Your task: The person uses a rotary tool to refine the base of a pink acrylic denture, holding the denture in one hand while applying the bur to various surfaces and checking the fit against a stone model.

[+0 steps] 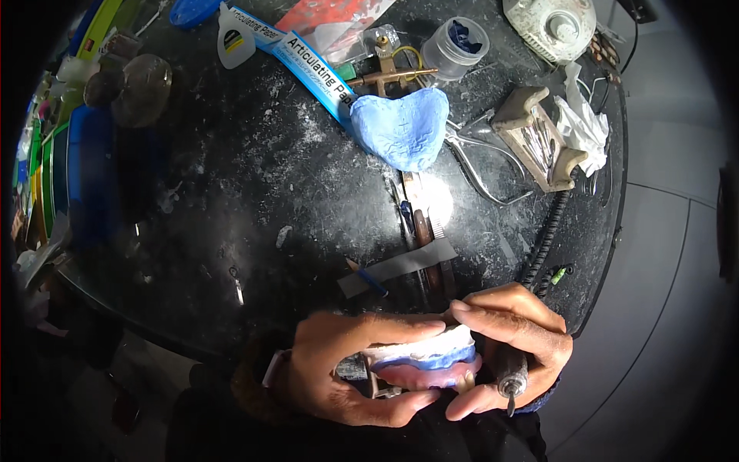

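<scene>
Both hands meet at the lower middle of the frame. Left hand [339, 369] wraps its thumb and fingers around a dental cast [427, 358], white on top, blue in the middle, pink below, apparently to steady it. Right hand [512, 343] closes from the other side, fingertips on the cast's top edge, and also has a rotary handpiece [510, 376] tucked against the palm, tip pointing down; its coiled cord [545, 246] runs up across the black worktable [231, 177]. Just above the hands lie a grey strip [400, 266] and a blue pencil [368, 277]. Farther up sit a blue putty lump [404, 127], metal pliers [481, 162], a wooden bur rack [539, 138] and, at the top, a clear jar [454, 46].
</scene>
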`<state>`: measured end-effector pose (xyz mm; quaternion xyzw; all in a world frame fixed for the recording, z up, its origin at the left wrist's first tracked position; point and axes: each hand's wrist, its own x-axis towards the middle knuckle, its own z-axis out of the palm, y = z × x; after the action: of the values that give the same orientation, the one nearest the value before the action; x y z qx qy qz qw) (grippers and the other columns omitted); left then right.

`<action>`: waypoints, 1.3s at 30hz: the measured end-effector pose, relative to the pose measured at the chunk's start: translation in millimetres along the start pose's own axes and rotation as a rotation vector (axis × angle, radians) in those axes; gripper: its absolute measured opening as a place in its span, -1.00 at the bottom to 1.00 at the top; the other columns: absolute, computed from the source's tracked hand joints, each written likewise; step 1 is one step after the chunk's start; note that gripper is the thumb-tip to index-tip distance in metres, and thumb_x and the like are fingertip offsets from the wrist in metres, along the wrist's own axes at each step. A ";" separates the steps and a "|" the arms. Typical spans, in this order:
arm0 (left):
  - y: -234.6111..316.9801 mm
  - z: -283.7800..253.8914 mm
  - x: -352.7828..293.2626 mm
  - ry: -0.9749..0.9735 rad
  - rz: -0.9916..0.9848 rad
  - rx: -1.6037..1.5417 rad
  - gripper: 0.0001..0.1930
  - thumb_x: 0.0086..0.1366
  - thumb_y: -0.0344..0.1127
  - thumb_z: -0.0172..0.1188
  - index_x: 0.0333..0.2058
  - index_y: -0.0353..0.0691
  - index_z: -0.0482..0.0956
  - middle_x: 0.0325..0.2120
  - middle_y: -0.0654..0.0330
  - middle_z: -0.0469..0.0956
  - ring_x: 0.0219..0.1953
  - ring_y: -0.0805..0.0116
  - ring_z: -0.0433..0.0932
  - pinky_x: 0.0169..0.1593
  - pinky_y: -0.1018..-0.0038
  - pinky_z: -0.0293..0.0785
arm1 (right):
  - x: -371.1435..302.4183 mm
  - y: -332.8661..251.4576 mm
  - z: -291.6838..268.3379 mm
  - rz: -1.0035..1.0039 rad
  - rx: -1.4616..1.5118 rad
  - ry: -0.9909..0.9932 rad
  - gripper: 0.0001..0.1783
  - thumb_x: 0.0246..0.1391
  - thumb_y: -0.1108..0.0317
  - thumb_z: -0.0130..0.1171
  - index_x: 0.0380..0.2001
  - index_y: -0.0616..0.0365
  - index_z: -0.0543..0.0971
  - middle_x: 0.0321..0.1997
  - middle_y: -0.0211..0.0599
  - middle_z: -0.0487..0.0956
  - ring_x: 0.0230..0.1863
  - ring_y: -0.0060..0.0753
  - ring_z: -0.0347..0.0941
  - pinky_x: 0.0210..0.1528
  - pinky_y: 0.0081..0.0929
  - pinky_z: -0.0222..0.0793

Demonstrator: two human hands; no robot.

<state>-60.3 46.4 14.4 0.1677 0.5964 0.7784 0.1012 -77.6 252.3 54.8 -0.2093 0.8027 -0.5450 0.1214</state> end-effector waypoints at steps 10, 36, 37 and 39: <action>2.6 -2.9 -0.4 0.013 0.017 0.127 -0.53 -0.05 -0.37 0.38 -0.14 -0.47 0.52 -0.32 -0.04 0.58 -0.30 0.23 0.63 -0.26 0.46 0.57 | 1.6 -1.1 -1.4 0.099 0.133 -0.026 -0.32 -0.44 0.16 0.55 -0.19 0.32 0.59 -0.28 -0.11 0.55 -0.33 -0.31 0.57 -0.34 -0.53 0.47; 10.2 7.9 -9.3 0.090 0.225 0.306 -0.54 -0.01 -0.19 0.34 -0.23 -0.47 0.51 -0.42 -0.01 0.58 -0.42 0.25 0.64 -0.38 0.49 0.58 | -10.3 -13.5 9.8 -0.084 0.096 0.048 -0.35 -0.36 0.19 0.52 -0.17 0.35 0.57 -0.24 -0.10 0.55 -0.31 -0.36 0.55 -0.35 -0.58 0.42; 9.0 8.6 -9.3 0.090 0.222 0.305 -0.54 -0.01 -0.19 0.34 -0.23 -0.47 0.51 -0.42 -0.01 0.58 -0.42 0.25 0.64 -0.38 0.49 0.58 | -9.9 -13.1 10.2 -0.081 0.097 0.047 -0.35 -0.36 0.19 0.52 -0.17 0.35 0.57 -0.24 -0.10 0.55 -0.31 -0.36 0.55 -0.35 -0.58 0.42; 6.2 10.1 -9.5 0.133 0.283 0.310 -0.54 -0.04 -0.20 0.33 -0.25 -0.48 0.52 -0.44 -0.01 0.58 -0.43 0.26 0.64 -0.41 0.50 0.58 | -10.0 -12.8 11.3 -0.106 0.099 0.059 -0.34 -0.38 0.19 0.52 -0.17 0.35 0.57 -0.24 -0.09 0.55 -0.31 -0.34 0.56 -0.34 -0.56 0.43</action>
<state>-47.4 50.4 21.4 0.2118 0.6848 0.6932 -0.0756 -61.4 243.6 62.0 -0.2289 0.7660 -0.5955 0.0788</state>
